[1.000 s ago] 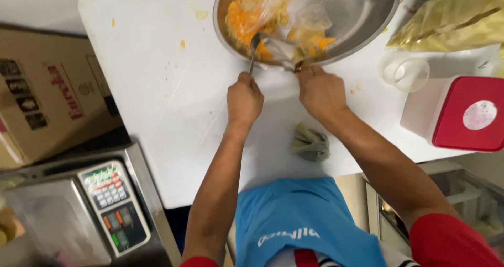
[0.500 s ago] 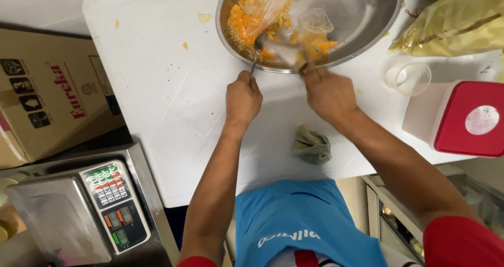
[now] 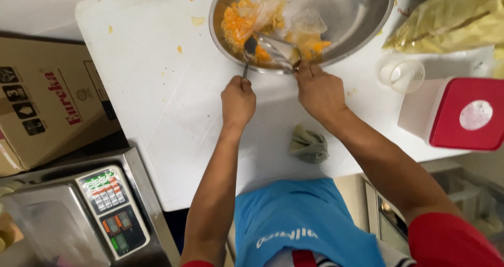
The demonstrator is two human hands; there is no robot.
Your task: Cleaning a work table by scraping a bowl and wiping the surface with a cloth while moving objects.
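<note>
Red-lidded white box (image 3: 455, 115) right of hands (image 3: 278, 96)

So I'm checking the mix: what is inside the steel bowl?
The steel bowl holds orange crumbly food, clear plastic bags and a spoon from the left hand. Food under the bags is hidden.

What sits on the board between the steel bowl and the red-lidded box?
In the head view, a small clear plastic cup stands between the steel bowl and the red-lidded box.
</note>
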